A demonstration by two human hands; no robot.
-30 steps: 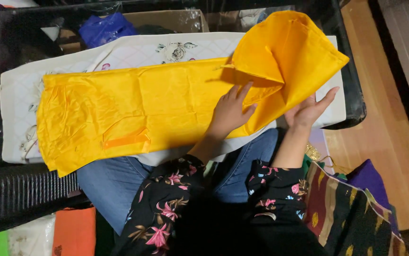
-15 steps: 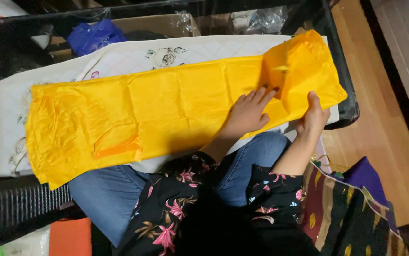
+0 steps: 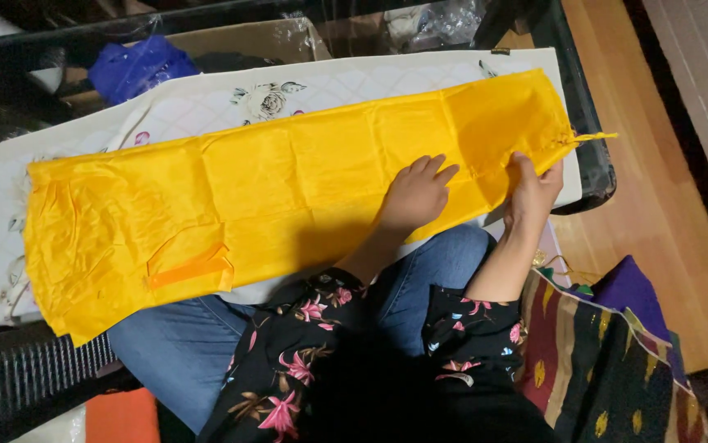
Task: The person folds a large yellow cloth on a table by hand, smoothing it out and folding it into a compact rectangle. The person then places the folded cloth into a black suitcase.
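Observation:
A long yellow cloth point(image 3: 272, 197) lies spread flat on a white floral pad point(image 3: 206, 102) across a dark table. It shows fold creases, and a thin string end point(image 3: 596, 136) sticks out at its right end. My left hand point(image 3: 415, 195) rests flat on the cloth right of its middle, fingers spread. At the cloth's near right edge, my right hand point(image 3: 534, 190) grips the fabric with the thumb on top.
The dark table edge point(image 3: 591, 172) ends just past the cloth's right end, with wooden floor point(image 3: 657, 221) beyond. A blue bag point(image 3: 136, 66) and a cardboard box point(image 3: 247, 41) sit behind the pad. Striped patterned fabric point(image 3: 608, 353) lies by my right knee.
The cloth's right end, lifted and folded over a second ago, now lies opened out flat. Both hands moved right, and my right hand took the near edge.

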